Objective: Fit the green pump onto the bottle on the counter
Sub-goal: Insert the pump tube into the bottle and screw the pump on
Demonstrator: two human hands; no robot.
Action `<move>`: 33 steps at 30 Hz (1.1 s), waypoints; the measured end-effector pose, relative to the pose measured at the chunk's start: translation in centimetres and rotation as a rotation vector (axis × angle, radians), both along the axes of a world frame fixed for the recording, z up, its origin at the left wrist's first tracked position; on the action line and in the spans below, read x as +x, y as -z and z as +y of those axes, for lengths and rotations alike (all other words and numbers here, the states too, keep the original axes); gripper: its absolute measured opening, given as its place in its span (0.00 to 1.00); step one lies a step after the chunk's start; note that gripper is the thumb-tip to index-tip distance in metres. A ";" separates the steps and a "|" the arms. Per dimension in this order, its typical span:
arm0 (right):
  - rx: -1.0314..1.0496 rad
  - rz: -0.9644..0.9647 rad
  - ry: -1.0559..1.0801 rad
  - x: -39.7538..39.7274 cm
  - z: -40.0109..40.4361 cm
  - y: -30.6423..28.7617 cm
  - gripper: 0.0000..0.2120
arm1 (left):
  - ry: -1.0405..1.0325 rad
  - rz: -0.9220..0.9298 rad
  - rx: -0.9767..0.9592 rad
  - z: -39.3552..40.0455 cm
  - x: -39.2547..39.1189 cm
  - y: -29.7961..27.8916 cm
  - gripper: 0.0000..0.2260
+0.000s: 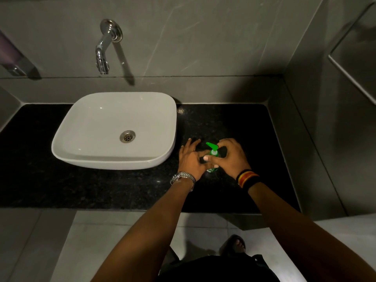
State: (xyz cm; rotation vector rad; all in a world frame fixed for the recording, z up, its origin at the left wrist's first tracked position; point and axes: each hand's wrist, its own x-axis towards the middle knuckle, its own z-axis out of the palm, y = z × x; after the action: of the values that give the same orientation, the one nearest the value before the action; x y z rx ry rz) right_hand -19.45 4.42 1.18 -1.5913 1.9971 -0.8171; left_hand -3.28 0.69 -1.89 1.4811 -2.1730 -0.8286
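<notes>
The green pump sits on top of the bottle, which stands on the black counter to the right of the sink. Only a green strip of the bottle shows below my hands. My right hand curls around the pump's collar from the right, thumb pressed across the front. My left hand rests against the bottle's left side, its fingers spread and pointing away from me. The nozzle points up and to the left.
A white basin stands on the counter's left half under a chrome wall tap. Grey tiled walls close off the back and the right. A soap dispenser hangs at far left. The counter's front edge lies below my wrists.
</notes>
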 end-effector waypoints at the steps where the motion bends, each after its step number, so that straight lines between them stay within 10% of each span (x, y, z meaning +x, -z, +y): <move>1: 0.004 -0.030 -0.029 -0.3 0.1 0.1 0.24 | 0.000 -0.002 -0.003 0.0 -0.1 -0.1 0.25; 20: -0.092 0.059 0.069 0.9 0.8 0.9 0.13 | -0.002 -0.009 -0.077 0.1 -0.1 0.1 0.23; 26: 0.047 -0.012 -0.067 -1.5 0.3 -3.2 0.35 | 0.007 -0.036 -0.059 -0.2 -0.2 -0.1 0.25; 33: 0.117 0.350 -0.214 -2.9 -1.2 -8.0 0.05 | 0.018 -0.074 -0.054 -0.2 -0.2 -0.2 0.26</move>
State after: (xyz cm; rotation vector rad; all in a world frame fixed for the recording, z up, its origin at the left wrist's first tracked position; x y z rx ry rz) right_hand -22.36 3.22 9.15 -1.9406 2.0102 -0.3521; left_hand -3.48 0.49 -1.72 1.4899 -2.2473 -0.7266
